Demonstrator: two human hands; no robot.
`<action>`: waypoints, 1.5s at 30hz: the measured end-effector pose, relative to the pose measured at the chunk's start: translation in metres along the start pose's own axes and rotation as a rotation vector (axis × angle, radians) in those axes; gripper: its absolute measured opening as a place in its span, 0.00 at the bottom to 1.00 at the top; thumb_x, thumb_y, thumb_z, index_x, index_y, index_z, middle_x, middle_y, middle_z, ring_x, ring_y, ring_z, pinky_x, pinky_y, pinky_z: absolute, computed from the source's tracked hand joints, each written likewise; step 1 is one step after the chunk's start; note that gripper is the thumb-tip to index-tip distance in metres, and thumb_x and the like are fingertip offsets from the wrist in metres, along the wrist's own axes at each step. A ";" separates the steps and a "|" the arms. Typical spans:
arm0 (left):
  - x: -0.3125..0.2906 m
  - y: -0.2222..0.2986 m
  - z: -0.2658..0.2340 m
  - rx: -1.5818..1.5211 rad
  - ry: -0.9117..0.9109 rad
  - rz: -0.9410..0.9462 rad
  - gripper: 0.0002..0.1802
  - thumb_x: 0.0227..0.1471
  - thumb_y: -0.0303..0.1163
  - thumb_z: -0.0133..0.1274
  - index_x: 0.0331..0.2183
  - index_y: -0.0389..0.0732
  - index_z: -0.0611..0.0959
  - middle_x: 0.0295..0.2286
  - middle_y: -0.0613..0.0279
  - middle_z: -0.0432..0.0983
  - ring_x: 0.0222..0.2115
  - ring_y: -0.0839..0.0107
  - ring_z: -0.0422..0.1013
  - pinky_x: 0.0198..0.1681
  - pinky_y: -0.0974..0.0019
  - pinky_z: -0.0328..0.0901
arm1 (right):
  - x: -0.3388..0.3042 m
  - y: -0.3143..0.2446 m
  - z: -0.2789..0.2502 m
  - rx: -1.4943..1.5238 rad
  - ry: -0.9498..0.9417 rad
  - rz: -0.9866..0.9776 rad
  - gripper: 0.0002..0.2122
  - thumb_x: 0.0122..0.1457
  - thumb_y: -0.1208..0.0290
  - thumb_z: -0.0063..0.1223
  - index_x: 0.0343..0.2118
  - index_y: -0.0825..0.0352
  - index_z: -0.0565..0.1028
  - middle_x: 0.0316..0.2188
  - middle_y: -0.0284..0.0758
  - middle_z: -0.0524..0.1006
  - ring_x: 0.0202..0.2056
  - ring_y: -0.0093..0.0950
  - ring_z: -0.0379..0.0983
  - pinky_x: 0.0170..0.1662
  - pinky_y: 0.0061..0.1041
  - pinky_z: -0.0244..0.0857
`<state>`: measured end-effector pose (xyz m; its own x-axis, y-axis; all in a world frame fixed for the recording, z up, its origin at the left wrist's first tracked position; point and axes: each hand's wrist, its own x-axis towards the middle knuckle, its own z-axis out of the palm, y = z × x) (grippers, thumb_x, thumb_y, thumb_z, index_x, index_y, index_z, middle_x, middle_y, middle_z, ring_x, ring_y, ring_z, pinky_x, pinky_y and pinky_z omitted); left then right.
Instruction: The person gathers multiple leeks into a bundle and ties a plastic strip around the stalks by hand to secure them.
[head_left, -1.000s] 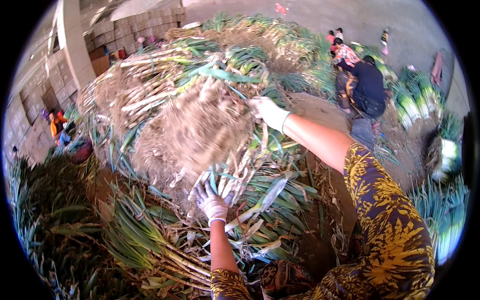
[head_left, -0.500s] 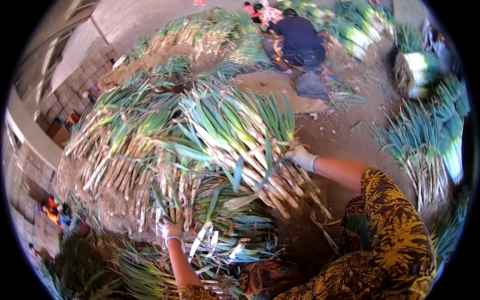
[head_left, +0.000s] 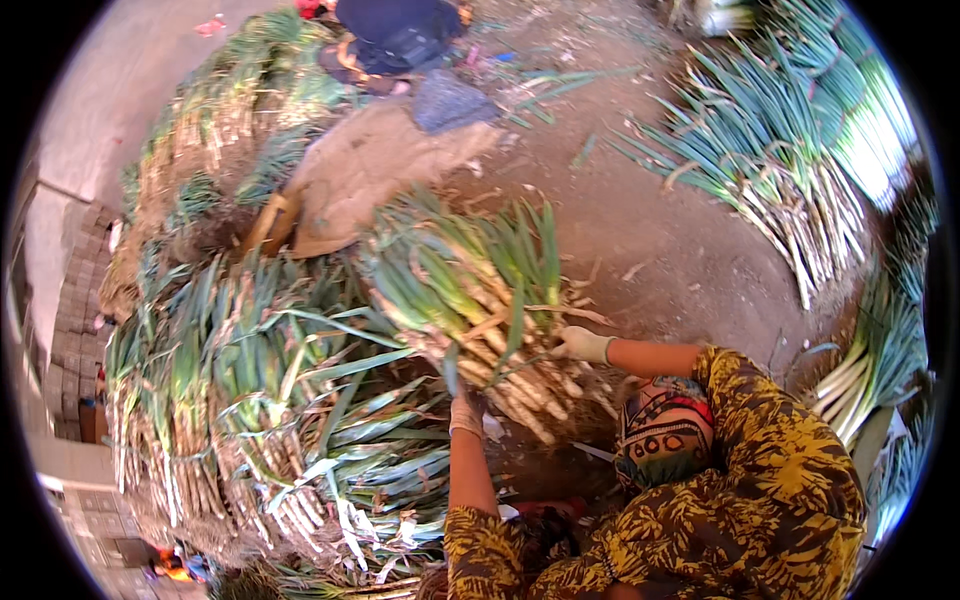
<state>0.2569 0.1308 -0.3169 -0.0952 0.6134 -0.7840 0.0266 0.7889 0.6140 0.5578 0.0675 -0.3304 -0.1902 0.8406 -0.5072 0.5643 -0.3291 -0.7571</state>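
Observation:
A large bunch of green onions, with green tops pointing away and pale stalks and roots toward me, is in front of me. My right hand, in a pale glove, is closed on the stalks at its right side. My left hand, also gloved, is at the bunch's lower left, beside a drooping leaf; its fingers are mostly hidden. Left of it lies a heap of green onions, roots outward, with loose leaves over its near side.
Beyond the bunch a brown sheet lies on the dirt floor, near a crouching person in dark clothes. More green onions lie at the right. A further pile is at the far left, by a brick wall.
My view has swung right and down. My left hand has left the stalks on the heap and come across to the bunch. My right hand stays on the bunch, now nearer my body.

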 end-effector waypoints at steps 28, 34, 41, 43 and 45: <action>-0.059 0.071 0.150 0.267 -0.374 0.685 0.49 0.49 0.59 0.56 0.57 0.30 0.60 0.40 0.55 0.63 0.40 0.68 0.61 0.45 0.58 0.61 | -0.044 0.051 -0.038 1.890 -0.280 0.399 0.22 0.65 0.52 0.42 0.54 0.64 0.70 0.50 0.39 0.75 0.43 0.32 0.77 0.48 0.36 0.73; -0.146 0.157 0.235 1.079 -0.292 0.557 0.50 0.50 0.53 0.56 0.61 0.30 0.54 0.54 0.34 0.58 0.50 0.51 0.64 0.54 0.54 0.66 | -0.029 0.043 -0.017 1.718 -0.038 0.369 0.24 0.67 0.51 0.33 0.57 0.64 0.68 0.53 0.39 0.72 0.49 0.31 0.72 0.54 0.36 0.66; -0.065 0.077 0.220 1.057 -0.187 1.173 0.43 0.44 0.43 0.63 0.56 0.31 0.66 0.54 0.39 0.55 0.54 0.42 0.60 0.60 0.51 0.59 | -0.043 0.071 -0.054 2.065 0.407 0.732 0.25 0.70 0.54 0.24 0.59 0.64 0.65 0.57 0.38 0.68 0.55 0.30 0.67 0.61 0.33 0.57; -0.031 0.048 0.204 1.037 -0.246 0.852 0.48 0.40 0.41 0.67 0.58 0.35 0.64 0.55 0.37 0.53 0.55 0.41 0.58 0.58 0.51 0.60 | -0.065 0.083 -0.047 1.610 0.381 0.600 0.26 0.69 0.50 0.25 0.57 0.63 0.67 0.57 0.37 0.68 0.55 0.31 0.67 0.60 0.34 0.58; -0.043 0.036 0.210 1.194 -0.283 0.761 0.55 0.41 0.40 0.67 0.64 0.46 0.53 0.60 0.39 0.46 0.57 0.41 0.56 0.58 0.49 0.61 | -0.067 0.114 -0.036 1.461 0.519 0.596 0.26 0.69 0.50 0.26 0.56 0.62 0.69 0.55 0.36 0.70 0.53 0.32 0.69 0.57 0.35 0.61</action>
<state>0.4710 0.1407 -0.2799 0.5139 0.7663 -0.3857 0.7936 -0.2539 0.5529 0.6639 -0.0111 -0.3681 0.2008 0.4029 -0.8929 -0.7814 -0.4838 -0.3941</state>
